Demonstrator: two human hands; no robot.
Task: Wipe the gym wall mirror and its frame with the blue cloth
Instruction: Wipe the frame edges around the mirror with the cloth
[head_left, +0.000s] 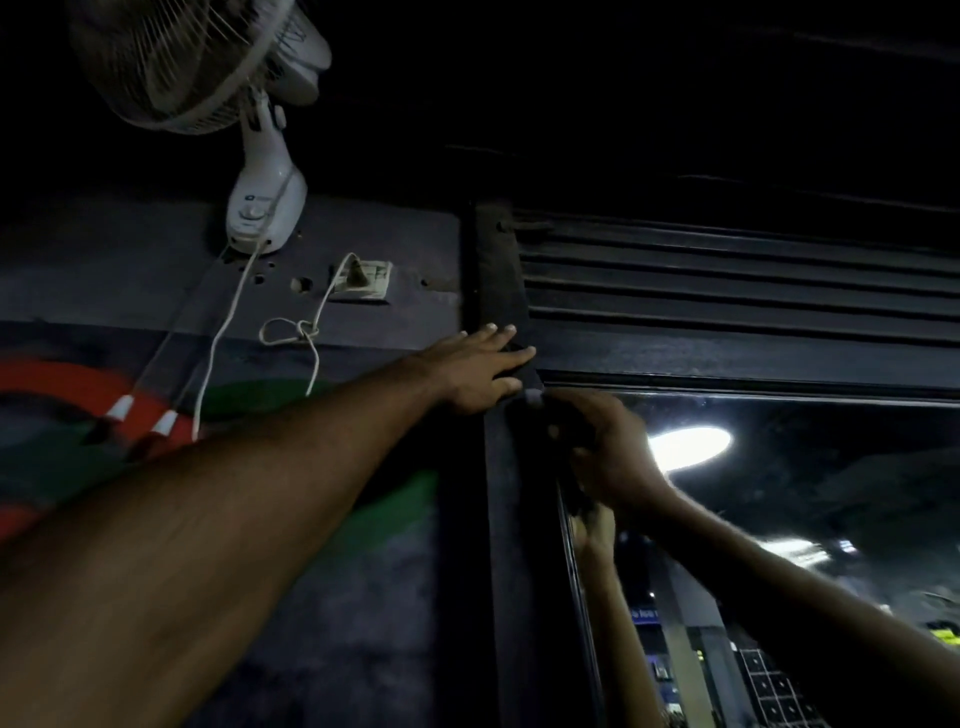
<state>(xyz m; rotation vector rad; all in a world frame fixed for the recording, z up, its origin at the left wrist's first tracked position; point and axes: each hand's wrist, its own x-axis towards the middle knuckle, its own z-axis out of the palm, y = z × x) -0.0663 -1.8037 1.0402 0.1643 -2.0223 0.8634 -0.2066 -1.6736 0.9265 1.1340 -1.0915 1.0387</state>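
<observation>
Head view, dim light. The wall mirror (810, 519), a glossy dark pane, fills the lower right and throws back an oval ceiling light. Its matte black frame (519, 545) runs up the pane's left edge and across the top. The left hand (478, 369) lies flat on the upper-left corner of the frame, fingers straight and spread. The right hand (613, 452) sits just below, at the glass edge, fingers curled round a dark bunched cloth (575, 439) — its colour is lost in the gloom. Ribbed black slats (727, 270) sit above. To the left are a white plastic wall fan (265, 197) and its knotted cord (291, 332).
</observation>
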